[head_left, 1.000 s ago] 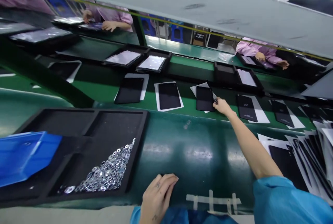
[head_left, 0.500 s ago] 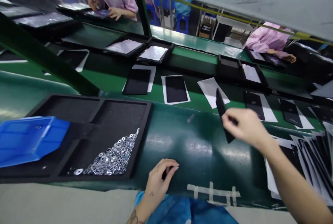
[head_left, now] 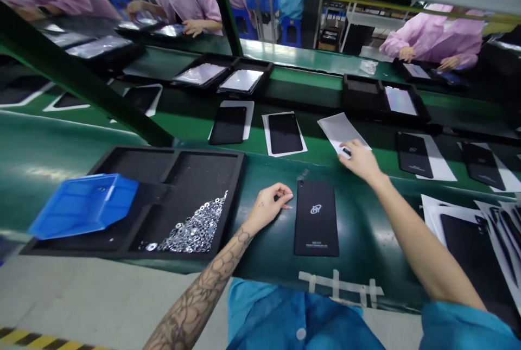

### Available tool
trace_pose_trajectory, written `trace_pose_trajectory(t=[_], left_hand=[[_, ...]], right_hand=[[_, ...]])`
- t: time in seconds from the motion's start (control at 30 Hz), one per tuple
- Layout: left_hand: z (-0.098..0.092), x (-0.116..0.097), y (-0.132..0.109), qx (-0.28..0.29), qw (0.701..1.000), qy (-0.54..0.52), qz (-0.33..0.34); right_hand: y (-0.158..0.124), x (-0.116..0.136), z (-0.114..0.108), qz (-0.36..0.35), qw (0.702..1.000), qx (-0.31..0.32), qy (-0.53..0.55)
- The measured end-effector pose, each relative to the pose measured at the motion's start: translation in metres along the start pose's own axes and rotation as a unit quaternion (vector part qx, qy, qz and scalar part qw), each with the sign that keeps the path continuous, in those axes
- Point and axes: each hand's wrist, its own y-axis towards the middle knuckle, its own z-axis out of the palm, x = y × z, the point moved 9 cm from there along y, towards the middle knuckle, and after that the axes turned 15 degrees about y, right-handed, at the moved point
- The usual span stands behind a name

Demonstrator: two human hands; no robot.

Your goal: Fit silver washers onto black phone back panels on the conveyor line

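Note:
A black phone back panel (head_left: 316,218) with a small white logo lies flat on the curved green bench (head_left: 368,214). My left hand (head_left: 271,206) rests just left of it, fingers loosely curled, with a dark spot among them that is too small to make out. My right hand (head_left: 360,161) reaches past the panel and touches the edge of a white sheet (head_left: 340,128) on the green belt. A small dark bit shows under its fingers, partly hidden.
A black foam tray (head_left: 191,176) holds a heap of metal washers (head_left: 195,228) and a tilted blue plastic bin (head_left: 85,206). Black panels on white sheets line the belt. More sheets and panels (head_left: 474,247) lie at right. Pink-sleeved co-workers (head_left: 431,40) work across the line.
The black panel held in my right hand now lies flat on the bench. My right hand has let go and moved to the white sheet. My left hand has moved forward beside the panel.

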Motion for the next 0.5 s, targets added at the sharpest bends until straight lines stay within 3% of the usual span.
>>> trace_pose_trajectory(t=[0.1, 0.17, 0.37, 0.5], left_hand=[[0.010, -0.004, 0.029, 0.012, 1.000, 0.021, 0.000], [0.015, -0.008, 0.047, 0.030, 0.999, 0.042, -0.001], [0.022, -0.018, 0.076, 0.116, 0.985, 0.124, -0.033], [0.025, -0.025, 0.084, 0.164, 0.965, 0.199, -0.057]], right_hand=[[0.022, -0.072, -0.009, 0.140, 0.987, 0.001, -0.073], [0.019, -0.089, -0.001, 0.182, 0.979, 0.007, -0.091], [0.015, -0.056, 0.037, 0.163, 0.985, 0.017, -0.048], [0.025, -0.047, 0.045, 0.182, 0.983, 0.028, -0.002]])
